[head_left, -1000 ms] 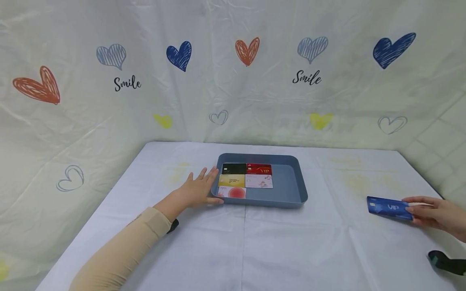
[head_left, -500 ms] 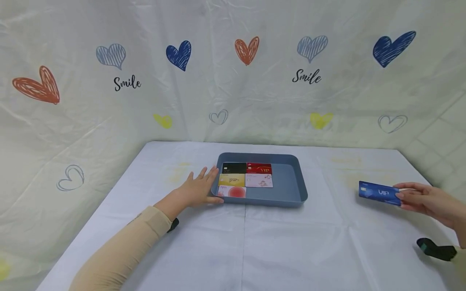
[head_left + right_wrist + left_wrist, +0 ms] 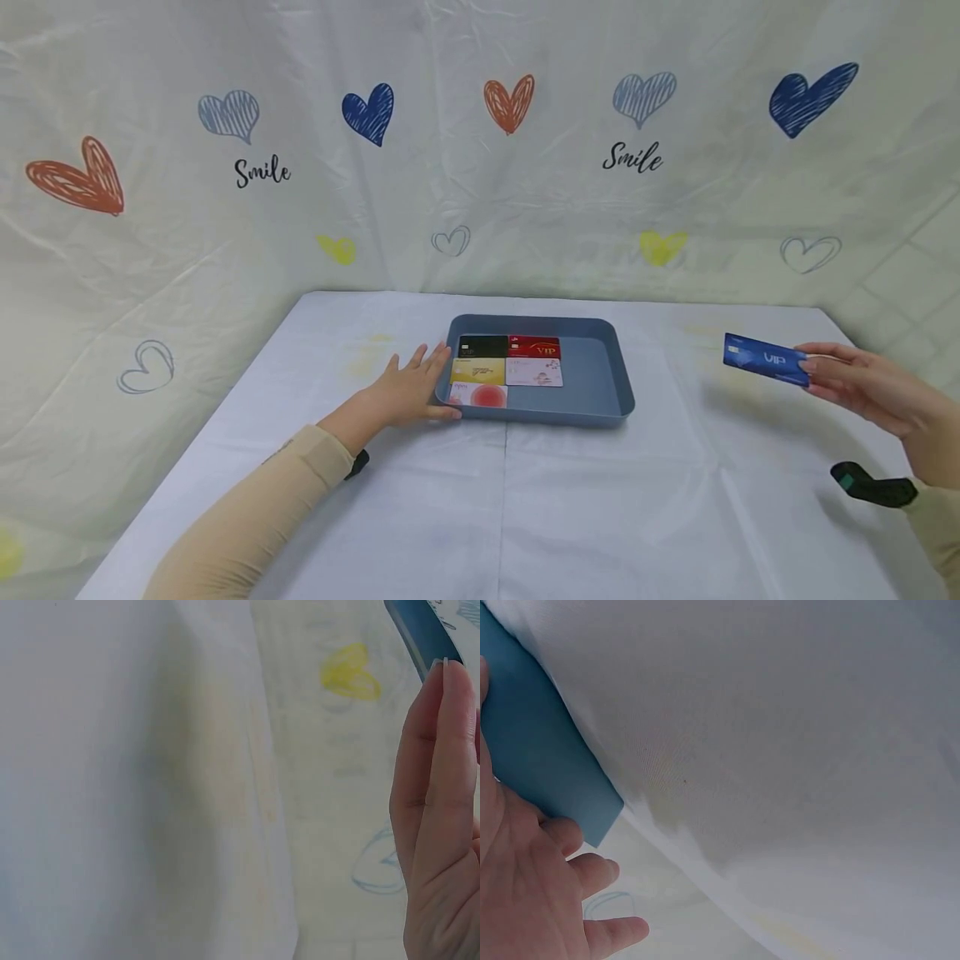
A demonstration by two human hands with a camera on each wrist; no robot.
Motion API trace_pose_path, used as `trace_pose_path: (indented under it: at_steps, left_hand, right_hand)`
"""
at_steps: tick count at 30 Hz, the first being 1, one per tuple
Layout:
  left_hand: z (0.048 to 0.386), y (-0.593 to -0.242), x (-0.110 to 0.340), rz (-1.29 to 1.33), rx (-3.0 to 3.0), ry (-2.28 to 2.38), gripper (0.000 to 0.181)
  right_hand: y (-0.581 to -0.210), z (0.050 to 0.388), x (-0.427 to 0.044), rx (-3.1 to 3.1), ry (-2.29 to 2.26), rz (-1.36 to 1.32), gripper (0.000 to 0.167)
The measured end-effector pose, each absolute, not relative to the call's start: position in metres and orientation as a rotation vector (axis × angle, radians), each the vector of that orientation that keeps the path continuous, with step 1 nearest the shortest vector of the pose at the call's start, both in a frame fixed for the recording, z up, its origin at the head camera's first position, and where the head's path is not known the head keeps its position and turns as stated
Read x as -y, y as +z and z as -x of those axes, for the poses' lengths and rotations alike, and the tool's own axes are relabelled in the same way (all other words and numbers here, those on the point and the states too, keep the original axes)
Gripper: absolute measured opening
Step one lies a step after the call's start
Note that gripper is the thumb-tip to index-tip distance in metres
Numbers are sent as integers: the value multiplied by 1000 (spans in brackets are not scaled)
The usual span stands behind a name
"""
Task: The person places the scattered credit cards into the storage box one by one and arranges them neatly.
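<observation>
A blue VIP card is pinched at its right end by my right hand, held above the table to the right of the tray. In the right wrist view, the fingertips meet the edge of the blue card. My left hand rests with spread fingers against the left side of the blue-grey tray; the left wrist view shows the palm beside the tray wall. Inside the tray lie a black card, a red card, a gold card, a pale pink card and a card with a red circle.
A white cloth covers the table. Behind it hangs a pale backdrop printed with hearts. A black wrist mount sticks out below the right hand.
My right hand has raised the blue card off the table and carried it up and somewhat left. The left hand and the tray stay where they were.
</observation>
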State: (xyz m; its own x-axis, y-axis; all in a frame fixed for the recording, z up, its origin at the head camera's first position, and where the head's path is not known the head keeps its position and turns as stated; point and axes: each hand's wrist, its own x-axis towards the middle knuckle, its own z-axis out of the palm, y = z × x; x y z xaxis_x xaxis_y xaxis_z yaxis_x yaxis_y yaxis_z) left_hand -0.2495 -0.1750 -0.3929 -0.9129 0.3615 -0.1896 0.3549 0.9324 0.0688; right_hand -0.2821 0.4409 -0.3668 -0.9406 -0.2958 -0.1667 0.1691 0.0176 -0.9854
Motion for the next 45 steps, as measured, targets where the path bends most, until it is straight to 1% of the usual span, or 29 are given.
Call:
trace_pose_path:
  at_steps: [4, 11, 23, 32, 37, 45]
  left_hand:
    - [250, -393, 175, -542, -2893, 57, 111]
    - [250, -394, 176, -546, -2897, 65, 111]
    - [250, -394, 176, -532, -2893, 81, 112]
    - [248, -391, 176, -541, -2894, 73, 112]
    - [249, -391, 175, -543, -2898, 67, 112]
    - [250, -394, 176, -535, -2897, 56, 112]
  right_hand:
    - [-363, 285, -428, -1904, -2034, 145, 35]
    - [-359, 289, -403, -1776, -2056, 270, 36]
    - [-354, 296, -353, -1876, -1970, 202, 31]
    - [-353, 304, -313, -1967, -1886, 190, 23]
    - [-354, 306, -294, -1935, -1904, 235, 20]
    - [-355, 303, -268, -1811, -1942, 298, 21]
